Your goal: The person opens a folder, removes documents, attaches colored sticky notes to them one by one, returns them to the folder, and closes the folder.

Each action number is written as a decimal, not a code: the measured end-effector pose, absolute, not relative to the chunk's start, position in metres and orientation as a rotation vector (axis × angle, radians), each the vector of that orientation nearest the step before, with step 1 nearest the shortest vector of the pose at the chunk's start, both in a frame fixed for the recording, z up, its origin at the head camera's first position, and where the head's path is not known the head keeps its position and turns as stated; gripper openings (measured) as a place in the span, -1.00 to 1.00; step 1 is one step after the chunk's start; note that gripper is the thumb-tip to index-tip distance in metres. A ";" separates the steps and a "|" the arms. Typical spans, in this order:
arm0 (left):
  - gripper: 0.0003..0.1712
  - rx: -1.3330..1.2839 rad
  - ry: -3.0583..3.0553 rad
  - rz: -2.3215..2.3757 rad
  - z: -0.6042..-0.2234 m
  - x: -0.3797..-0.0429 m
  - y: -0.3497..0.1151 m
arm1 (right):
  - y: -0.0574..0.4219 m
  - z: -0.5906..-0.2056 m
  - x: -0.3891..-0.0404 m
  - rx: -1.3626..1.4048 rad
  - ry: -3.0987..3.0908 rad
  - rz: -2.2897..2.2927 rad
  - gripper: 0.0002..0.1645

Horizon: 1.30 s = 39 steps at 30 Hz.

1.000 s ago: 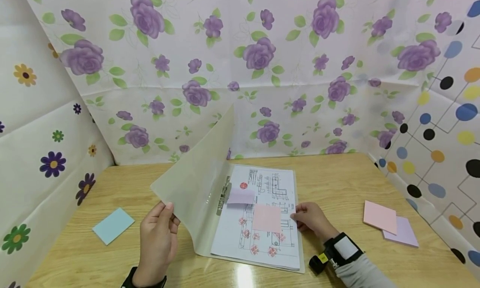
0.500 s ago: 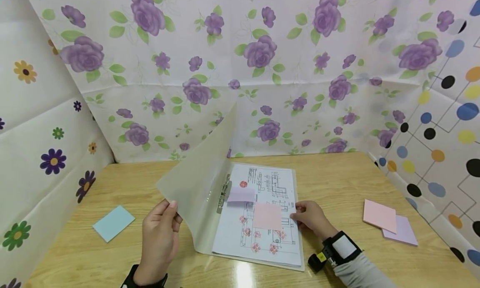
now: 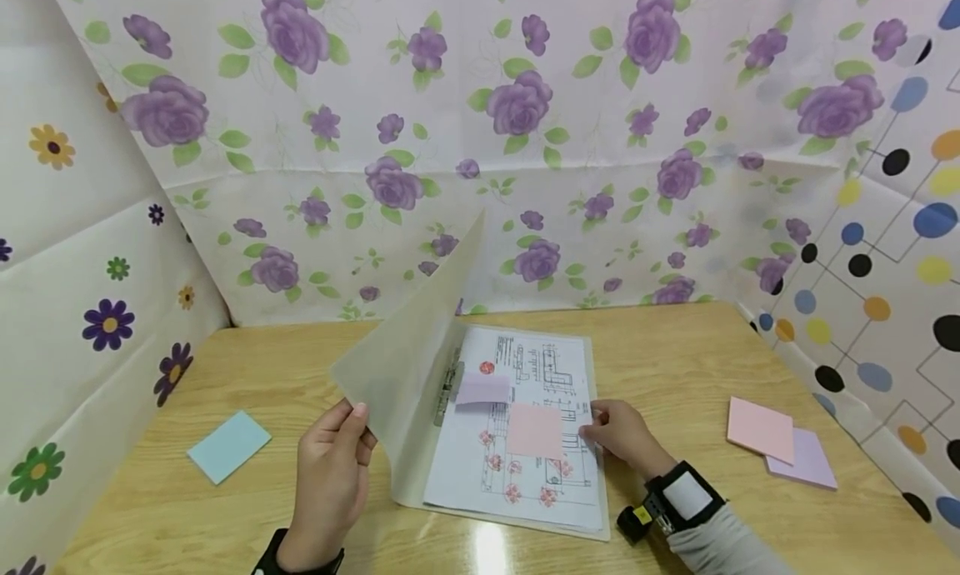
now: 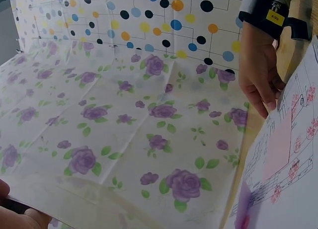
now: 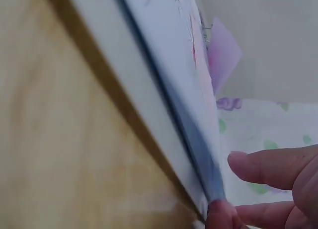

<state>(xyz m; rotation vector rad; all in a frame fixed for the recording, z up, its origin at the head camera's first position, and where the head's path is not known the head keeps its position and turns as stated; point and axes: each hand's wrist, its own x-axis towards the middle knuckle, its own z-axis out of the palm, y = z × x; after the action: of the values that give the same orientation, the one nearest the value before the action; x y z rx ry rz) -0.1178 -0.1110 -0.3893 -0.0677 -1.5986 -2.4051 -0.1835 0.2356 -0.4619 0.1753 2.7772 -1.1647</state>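
Note:
A cream ring-clip folder [image 3: 412, 367] stands half open on the table, its cover raised at a slant. My left hand [image 3: 333, 471] pinches the cover's near outer corner between thumb and fingers. Inside lies a stack of papers [image 3: 457, 479] with printed drawings and red stamps, held at a metal clip [image 3: 447, 392]. A pink sticky note [image 3: 535, 431] and a lilac sticky note [image 3: 482, 389] lie on the top sheet; the lilac one curls up. My right hand [image 3: 626, 437] grips the papers' right edge, thumb over the page, a fingertip [image 5: 221, 214] at the sheet edge.
On the wooden table [image 3: 660, 350], a light blue sticky pad [image 3: 228, 447] lies at the left. A pink sticky pad [image 3: 760, 430] overlaps a lilac sticky pad [image 3: 806, 461] at the right. A rose-patterned cloth [image 3: 525, 142] hangs behind, with patterned sheets at both sides.
My left hand has moved a little to the right, swinging the folder cover further over toward the papers. The right hand stays at the papers' right edge.

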 end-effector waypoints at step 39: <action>-0.63 -0.016 -1.580 -2.426 -0.387 -0.121 -0.120 | 0.087 -0.438 -0.288 -0.086 2.364 -1.430 -0.39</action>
<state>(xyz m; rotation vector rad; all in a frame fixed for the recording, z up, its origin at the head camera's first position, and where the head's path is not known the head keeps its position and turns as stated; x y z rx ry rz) -0.1211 -0.1203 -0.3873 -0.0165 -1.5800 -2.4258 -0.2880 0.0873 -0.4380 -0.0862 2.3643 -1.4305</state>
